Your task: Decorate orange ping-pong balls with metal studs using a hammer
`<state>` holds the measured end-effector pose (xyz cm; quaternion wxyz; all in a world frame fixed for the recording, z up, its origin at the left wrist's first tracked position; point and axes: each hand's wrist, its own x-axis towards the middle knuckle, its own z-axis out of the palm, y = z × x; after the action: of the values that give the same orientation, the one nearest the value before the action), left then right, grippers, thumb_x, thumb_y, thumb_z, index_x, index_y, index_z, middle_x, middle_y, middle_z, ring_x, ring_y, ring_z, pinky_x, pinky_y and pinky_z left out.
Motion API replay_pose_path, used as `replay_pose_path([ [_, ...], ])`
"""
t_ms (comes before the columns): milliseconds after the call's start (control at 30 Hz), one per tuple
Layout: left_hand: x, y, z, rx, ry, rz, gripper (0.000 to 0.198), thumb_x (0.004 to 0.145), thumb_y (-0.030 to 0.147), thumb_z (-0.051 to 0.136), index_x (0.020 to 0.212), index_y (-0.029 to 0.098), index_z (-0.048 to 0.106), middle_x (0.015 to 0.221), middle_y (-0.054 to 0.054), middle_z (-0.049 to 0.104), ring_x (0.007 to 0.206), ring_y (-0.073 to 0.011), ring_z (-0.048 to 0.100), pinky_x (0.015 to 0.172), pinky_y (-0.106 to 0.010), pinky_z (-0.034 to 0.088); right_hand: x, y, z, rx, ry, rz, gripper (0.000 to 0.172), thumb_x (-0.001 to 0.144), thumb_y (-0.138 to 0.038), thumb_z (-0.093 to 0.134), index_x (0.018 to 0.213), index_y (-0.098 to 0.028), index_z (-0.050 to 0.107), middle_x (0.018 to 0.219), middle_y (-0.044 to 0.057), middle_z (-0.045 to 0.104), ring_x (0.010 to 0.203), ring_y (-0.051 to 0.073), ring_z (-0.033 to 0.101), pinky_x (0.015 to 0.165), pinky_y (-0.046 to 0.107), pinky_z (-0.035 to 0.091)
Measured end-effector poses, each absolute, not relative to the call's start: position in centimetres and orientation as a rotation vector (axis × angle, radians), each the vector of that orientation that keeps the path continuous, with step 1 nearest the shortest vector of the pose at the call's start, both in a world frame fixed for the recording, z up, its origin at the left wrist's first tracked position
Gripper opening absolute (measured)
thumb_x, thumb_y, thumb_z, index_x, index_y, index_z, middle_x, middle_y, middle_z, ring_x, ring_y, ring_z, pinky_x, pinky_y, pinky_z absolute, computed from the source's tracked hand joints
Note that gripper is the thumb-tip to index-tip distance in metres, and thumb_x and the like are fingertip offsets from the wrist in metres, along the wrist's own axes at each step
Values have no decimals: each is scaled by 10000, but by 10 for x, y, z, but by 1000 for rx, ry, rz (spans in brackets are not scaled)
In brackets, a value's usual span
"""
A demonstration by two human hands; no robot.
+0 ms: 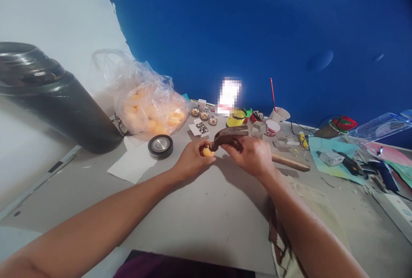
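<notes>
My left hand [190,159] is closed around a small orange ball [207,151], thumb on the near side and fingers curled over the far side, and it sits low above the grey table [199,226]. My right hand [252,156] is wrapped around a hammer [291,163] close up by its metal head, with the wooden handle sticking out to the right beyond my palm. The striking end of the head meets the top of the ball beside my left fingers; whether it presses or merely rests there, I can't tell. Just beyond my left hand lies an opened white box [201,128] full of little shiny metal pieces, and past that stand three shiny round pieces [204,115] in a slanting row. To the left of the same hand is a black lid [160,146] with a silvery middle, partly over a sheet of white paper [128,165]; behind these slumps a clear plastic bag [151,108] of orange balls. Beyond my right hand are a yellow cup [236,119] and a white cup [280,115] with a red stick in it. A pale cloth [317,203] lies under and beside my right forearm.
</notes>
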<state>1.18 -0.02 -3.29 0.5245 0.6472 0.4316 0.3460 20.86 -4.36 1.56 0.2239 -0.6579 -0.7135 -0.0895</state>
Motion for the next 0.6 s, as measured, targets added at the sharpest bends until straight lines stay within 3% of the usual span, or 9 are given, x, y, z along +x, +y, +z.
replay_pose_path([
  [467, 12, 3, -35, 1617, 1112, 848, 307, 620, 304, 763, 874, 158, 672, 755, 15, 624, 683, -142, 548, 637, -258, 424, 211, -42, 18, -1813, -1931, -205, 488, 889, -612, 546, 780, -181, 745, 708, 72, 728, 625, 183, 624, 589, 289, 342],
  [600, 12, 2, -35, 1631, 1075, 833, 284, 638, 290, 753, 882, 165, 678, 783, 17, 641, 698, -139, 557, 656, -254, 430, 209, -42, 18, -1849, -2008, -181, 446, 862, -600, 595, 771, -189, 743, 711, 62, 733, 607, 173, 610, 571, 285, 307],
])
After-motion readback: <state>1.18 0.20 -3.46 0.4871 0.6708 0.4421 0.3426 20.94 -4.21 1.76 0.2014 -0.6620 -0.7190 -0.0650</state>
